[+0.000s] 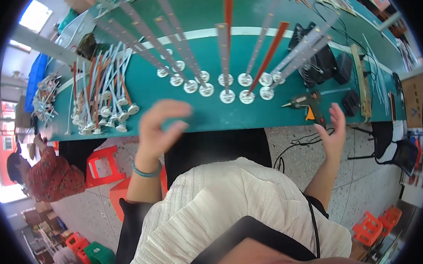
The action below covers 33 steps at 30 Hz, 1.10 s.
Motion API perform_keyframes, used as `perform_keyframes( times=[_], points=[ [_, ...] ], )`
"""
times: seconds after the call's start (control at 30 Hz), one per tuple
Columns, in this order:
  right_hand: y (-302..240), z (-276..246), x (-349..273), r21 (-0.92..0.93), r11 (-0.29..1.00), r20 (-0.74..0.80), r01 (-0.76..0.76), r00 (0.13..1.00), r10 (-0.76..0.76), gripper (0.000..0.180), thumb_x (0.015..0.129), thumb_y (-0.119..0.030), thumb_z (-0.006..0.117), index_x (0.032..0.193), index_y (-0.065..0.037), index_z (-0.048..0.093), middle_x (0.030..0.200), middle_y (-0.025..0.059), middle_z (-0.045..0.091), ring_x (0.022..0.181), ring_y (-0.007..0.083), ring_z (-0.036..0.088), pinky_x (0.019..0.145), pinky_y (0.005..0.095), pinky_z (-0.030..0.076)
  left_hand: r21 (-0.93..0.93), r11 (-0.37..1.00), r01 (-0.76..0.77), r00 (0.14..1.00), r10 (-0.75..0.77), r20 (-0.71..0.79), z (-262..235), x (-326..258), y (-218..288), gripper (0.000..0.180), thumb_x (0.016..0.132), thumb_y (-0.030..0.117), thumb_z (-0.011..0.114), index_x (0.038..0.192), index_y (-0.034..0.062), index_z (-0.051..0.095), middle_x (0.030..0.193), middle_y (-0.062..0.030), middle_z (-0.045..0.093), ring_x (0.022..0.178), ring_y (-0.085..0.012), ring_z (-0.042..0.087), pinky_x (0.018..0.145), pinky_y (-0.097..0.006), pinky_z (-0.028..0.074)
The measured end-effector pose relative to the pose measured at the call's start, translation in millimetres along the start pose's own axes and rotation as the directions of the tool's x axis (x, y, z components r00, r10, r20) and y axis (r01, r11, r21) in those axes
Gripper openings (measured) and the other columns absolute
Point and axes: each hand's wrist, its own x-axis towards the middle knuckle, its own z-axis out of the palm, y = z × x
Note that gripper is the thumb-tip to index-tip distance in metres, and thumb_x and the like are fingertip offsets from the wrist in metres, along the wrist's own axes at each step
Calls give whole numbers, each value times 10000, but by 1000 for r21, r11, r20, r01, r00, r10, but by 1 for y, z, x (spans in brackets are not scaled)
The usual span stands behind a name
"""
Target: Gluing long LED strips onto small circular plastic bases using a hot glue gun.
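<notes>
Two bare hands are apart from each other at the near edge of the green table (204, 120). The left hand (166, 124), blurred, has its fingers curved and its thumb held away from them, with a blue-green bracelet (146, 170) round its wrist. The right hand (333, 129) is spread, thumb away from fingers. A glue gun (310, 106) lies just past its thumb, nozzle pointing toward the left hand's side; whether thumb and handle touch, I cannot tell. A black box (350, 102) sits just beyond the right fingertips.

Farther out, between the hands and beyond them, silver and orange strips (223, 51) stand on round white bases (227, 96), loosely grouped in rows, some leaning outward. To the left of the left hand lies a bundle of loose strips (98, 85), their round ends mostly toward the near edge. Past that bundle, farther left, is a heap of small parts (46, 99). A bulky black device (321, 63) sits beyond the glue gun. Well off to the left hand's side, a person in a red patterned top (55, 176) is beside the table.
</notes>
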Motion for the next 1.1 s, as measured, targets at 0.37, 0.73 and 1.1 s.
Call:
perform_keyframes(
  times=[0.37, 0.73, 1.1],
  points=[
    [-98, 49, 116, 465, 851, -17, 244, 964, -267, 1424, 507, -628, 913, 1579, -15, 203, 1585, 213, 335, 1496, 330, 290, 1221, 453, 192, -272, 944, 188, 971, -221, -94, -146, 98, -143, 1336, 619, 704, 812, 1595, 42, 184, 1630, -150, 243, 1522, -309, 184, 1214, -498, 139],
    [-153, 90, 106, 563, 787, 90, 254, 927, -363, 1526, 382, -437, 1007, 1584, -25, 163, 1563, 192, 375, 1476, 312, 319, 1211, 439, 218, -317, 948, -14, 950, 112, 293, -129, 145, -130, 1550, 359, 745, 874, 1595, 85, 210, 1555, -174, 383, 1410, -338, 422, 1155, -511, 333],
    [-219, 176, 97, 423, 850, 104, 313, 915, -389, 1288, 536, -236, 996, 1562, -51, 240, 1446, 145, 472, 1290, 268, 529, 1057, 415, 459, -152, 978, -143, 980, 162, 117, -48, 130, -68, 1110, 578, 295, 972, 1498, 23, 413, 1311, -96, 612, 1165, -215, 592, 972, -360, 496]
  ],
)
